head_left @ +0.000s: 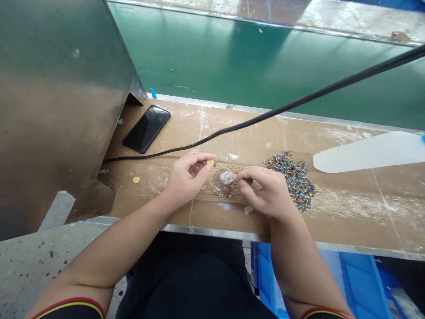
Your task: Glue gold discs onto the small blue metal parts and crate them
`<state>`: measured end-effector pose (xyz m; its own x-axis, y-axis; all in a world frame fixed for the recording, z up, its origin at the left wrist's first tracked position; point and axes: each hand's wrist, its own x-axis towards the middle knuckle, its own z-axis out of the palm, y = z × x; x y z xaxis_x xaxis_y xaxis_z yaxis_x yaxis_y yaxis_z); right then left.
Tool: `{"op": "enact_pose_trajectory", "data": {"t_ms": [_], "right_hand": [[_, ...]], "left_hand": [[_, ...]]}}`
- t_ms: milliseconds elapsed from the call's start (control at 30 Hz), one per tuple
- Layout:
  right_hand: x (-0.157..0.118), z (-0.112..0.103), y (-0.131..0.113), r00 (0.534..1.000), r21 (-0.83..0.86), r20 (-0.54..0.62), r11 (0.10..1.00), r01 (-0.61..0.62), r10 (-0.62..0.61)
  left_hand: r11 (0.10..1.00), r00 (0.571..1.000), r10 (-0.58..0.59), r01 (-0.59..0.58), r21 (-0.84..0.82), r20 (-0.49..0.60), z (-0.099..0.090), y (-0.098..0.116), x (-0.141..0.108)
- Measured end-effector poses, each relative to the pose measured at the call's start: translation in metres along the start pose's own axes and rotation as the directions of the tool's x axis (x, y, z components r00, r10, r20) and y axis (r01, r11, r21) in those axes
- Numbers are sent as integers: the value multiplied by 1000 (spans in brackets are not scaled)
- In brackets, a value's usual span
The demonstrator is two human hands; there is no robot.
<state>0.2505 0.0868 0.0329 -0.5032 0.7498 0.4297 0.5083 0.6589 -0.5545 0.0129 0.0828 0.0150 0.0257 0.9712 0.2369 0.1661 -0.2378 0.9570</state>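
Observation:
My left hand point(190, 173) pinches a small round yellow disc point(210, 163) between thumb and fingertips, just above the bench. To its right, a small round metallic piece point(226, 177) sits on a strip stuck with crumbs of residue. My right hand point(264, 188) is closed at the right side of that piece, thumb and forefinger pressed together at its edge. Whatever those fingertips hold is too small to make out. Beside the right hand lies a pile of small blue and brass-coloured parts point(299, 184), partly hidden behind the hand.
A black phone point(146, 128) and a second yellow disc point(136, 180) lie at the left of the cardboard-covered bench point(348, 217). A black cable point(252, 122) crosses above it. A metal cabinet point(59, 106) bounds the left; a white strip point(368, 153) lies right. Blue bins point(361, 283) stand below.

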Motion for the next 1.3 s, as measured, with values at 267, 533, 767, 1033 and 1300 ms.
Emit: {"op": "enact_pose_trajectory", "data": {"t_ms": [267,533,767,1033,1300], "right_hand": [[0,3,1,1000,-13,17,1000,0,0],[2,2,-1,1000,-13,13,1000,9,-8],[2,0,-2,1000,-2,15,1000,4,-4],[1,0,-1,1000,24,26,1000,-4,3],[2,-1,-4,1000,30,-15,1000,7,-7]], "left_hand": [[1000,1000,13,-13,1,-9,1,2,0],[1000,1000,15,-15,-5,-17,0,0,-1],[987,995,-95,94,-133,1,0,-1,0],[961,980,-195,199,-191,38,-2,1,3],[939,965,-252,260,-224,64,-2,1,4]]}}
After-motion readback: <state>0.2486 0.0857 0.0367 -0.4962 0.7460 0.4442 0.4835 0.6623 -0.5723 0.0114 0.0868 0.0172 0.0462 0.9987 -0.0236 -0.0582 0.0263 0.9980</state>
